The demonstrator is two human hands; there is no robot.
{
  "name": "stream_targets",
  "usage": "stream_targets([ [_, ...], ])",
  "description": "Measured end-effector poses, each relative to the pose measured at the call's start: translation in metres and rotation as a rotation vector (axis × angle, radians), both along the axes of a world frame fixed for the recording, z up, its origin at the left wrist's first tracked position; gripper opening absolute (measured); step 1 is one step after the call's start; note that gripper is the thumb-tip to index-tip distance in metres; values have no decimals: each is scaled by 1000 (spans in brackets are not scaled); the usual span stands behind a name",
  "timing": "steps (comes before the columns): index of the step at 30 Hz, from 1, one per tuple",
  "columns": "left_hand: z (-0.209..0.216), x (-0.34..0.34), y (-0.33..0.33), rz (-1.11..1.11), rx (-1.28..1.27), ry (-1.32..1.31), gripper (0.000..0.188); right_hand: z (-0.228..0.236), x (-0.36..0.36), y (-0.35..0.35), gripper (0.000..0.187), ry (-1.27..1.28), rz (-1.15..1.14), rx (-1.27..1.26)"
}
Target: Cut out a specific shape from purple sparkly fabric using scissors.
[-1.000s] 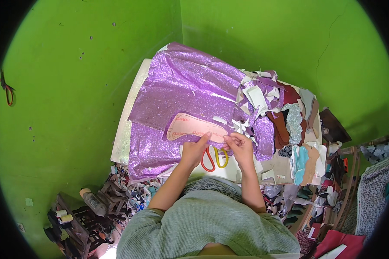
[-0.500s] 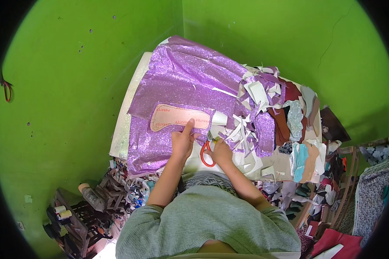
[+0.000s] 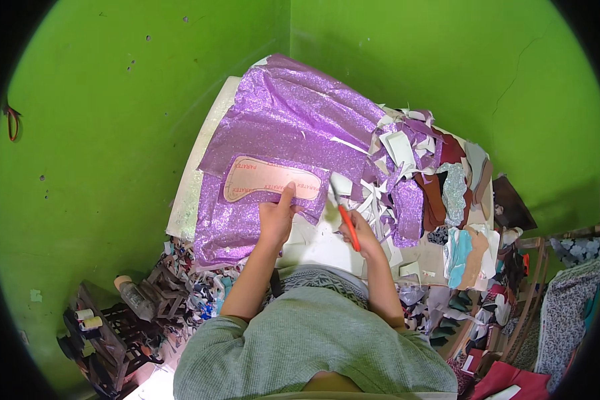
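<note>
Count from where I'm standing: 2 hands (image 3: 275,222), 1 pink sole-shaped piece (image 3: 263,180), 2 scissors (1 held scissors (image 3: 349,230), 1 wall scissors (image 3: 13,125)), 2 thread spools (image 3: 91,323), 1 clear bottle (image 3: 135,299). Scraps (image 3: 399,147): too many to count.

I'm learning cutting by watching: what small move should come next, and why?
Perhaps set the scissors to the purple margin: the right hand holds them close beside it, the left hand holds the pale curved piece, and the margin extends past its outline.

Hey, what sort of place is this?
Probably a cutting or sewing workroom: the right hand holds scissors, glittery purple material lies spread out, and offcuts are heaped at its right.
</note>
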State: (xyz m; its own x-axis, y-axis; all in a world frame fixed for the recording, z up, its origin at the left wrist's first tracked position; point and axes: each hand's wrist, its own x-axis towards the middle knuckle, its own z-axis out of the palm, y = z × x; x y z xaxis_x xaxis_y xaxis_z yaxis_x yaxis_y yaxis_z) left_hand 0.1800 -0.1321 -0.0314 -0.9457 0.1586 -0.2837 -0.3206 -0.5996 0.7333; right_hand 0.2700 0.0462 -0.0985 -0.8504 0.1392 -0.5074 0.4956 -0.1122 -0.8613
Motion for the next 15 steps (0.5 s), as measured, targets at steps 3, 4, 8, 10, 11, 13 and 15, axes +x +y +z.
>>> stream_targets([
  [3, -2, 1, -2, 12, -157, 55, 15, 35, 6, -7, 28, 160, -121, -232],
  [4, -1, 2, -2, 0, -203, 76, 15, 44, 7, -10, 28, 232, -158, -396],
  [8, 23, 16, 4, -145, -408, 219, 17, 84, 2, -26, 29, 477, -229, -495],
  [10, 21, 21, 7, -209, -445, 279, 18, 88, -2, -22, 35, 492, -211, -381],
  [11, 20, 22, 7, -270, -485, 339, 19, 91, -5, -24, 35, 492, -208, -381],
  [13, 19, 21, 6, -361, -608, 304, 20, 100, -8, -30, 34, 434, -304, -249],
  [15, 17, 20, 7, -393, -472, 299, 22, 103, -8, -32, 32, 411, -295, -281],
])
